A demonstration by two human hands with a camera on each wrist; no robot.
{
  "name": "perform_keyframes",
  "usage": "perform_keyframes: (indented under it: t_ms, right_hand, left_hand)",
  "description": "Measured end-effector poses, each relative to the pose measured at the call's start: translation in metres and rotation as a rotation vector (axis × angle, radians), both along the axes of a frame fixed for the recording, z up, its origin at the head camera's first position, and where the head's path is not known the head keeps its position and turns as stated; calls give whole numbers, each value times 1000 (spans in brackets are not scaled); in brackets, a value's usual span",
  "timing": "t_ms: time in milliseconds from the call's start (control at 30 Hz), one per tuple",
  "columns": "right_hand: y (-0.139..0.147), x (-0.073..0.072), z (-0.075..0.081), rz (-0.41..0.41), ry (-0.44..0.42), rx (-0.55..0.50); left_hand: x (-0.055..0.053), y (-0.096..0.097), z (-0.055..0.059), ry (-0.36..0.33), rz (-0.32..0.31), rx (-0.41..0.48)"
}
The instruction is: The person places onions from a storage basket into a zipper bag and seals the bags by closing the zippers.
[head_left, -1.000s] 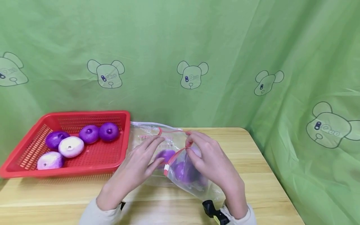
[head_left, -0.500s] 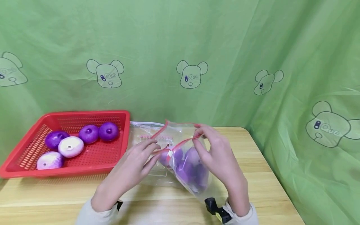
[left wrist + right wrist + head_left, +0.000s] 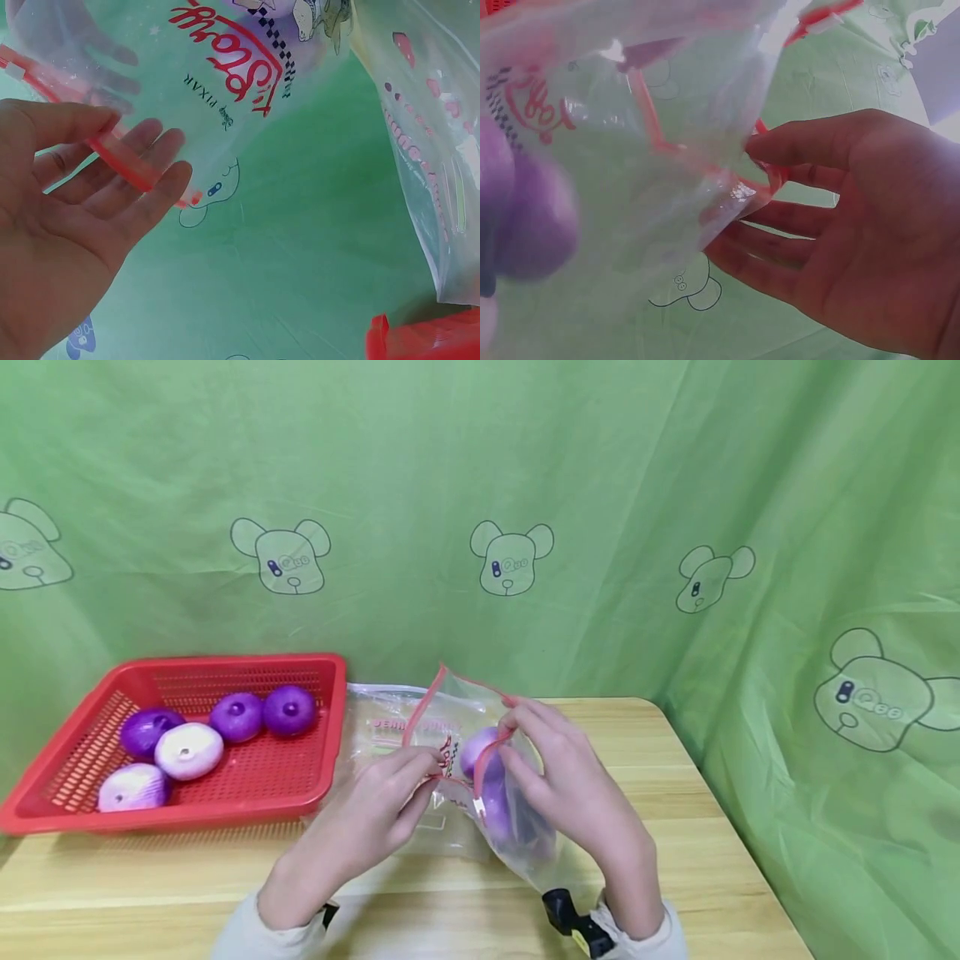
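A clear zip bag (image 3: 528, 839) with a red zip edge and a white slider (image 3: 478, 807) stands between my hands, its mouth spread apart. Inside it sit several purple onions (image 3: 480, 747). My left hand (image 3: 375, 802) pinches the red edge on the left side between thumb and fingers; red "Toy Story" print (image 3: 240, 71) shows beyond it in the left wrist view. On the opposite side my right hand (image 3: 562, 768) pinches the red edge (image 3: 769, 176), thumb against fingers. In the right wrist view, onions (image 3: 532, 217) show blurred through the plastic.
A red basket (image 3: 247, 810) at the left holds several onions, some purple (image 3: 290, 711), some whitish (image 3: 190, 752). Another clear bag (image 3: 371, 706) with a white edge and pink lettering lies beside it on the wooden table (image 3: 675, 877). A green curtain (image 3: 405, 468) hangs behind.
The bag's mouth has been pulled wider and its far edge now stands up in a peak. The onions inside have shifted. Both hands keep to the red edge.
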State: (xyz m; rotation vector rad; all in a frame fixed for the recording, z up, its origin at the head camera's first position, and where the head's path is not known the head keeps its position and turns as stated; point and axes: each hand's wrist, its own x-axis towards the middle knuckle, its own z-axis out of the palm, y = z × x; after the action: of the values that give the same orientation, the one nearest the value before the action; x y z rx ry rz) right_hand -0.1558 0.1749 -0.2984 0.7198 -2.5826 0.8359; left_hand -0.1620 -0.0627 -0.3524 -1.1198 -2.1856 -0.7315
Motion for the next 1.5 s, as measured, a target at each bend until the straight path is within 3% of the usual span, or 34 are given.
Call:
perform_keyframes:
  t_ms: [167,367,600,767,900,1067,1300,1500]
  right_hand:
    - [-1,0,0,-19,18,35]
    - [0,-2,0,-44,56,-7]
    - [4,-9,-7,-30,18,22]
    - [10,-14,-9,-22,-3,12]
    - [13,-15,-9,-33,-10,-15]
    - [12,-16,-8,-41,-24,-8]
    - [12,-17,-7,-40,-52,-2]
    - [17,-14,-6,-57,-47,6]
  left_hand:
    - [2,3,-4,-23,6,-31]
    - [3,13,-13,-57,6,-86]
    - [-3,17,-32,-227,22,-248]
    - [-5,16,-37,-192,54,-269]
    - [-4,16,-35,-153,72,-291]
    - [-1,15,-29,-163,63,-308]
    - [2,6,-12,-166,58,-220]
    - [0,-8,-8,-156,81,-137]
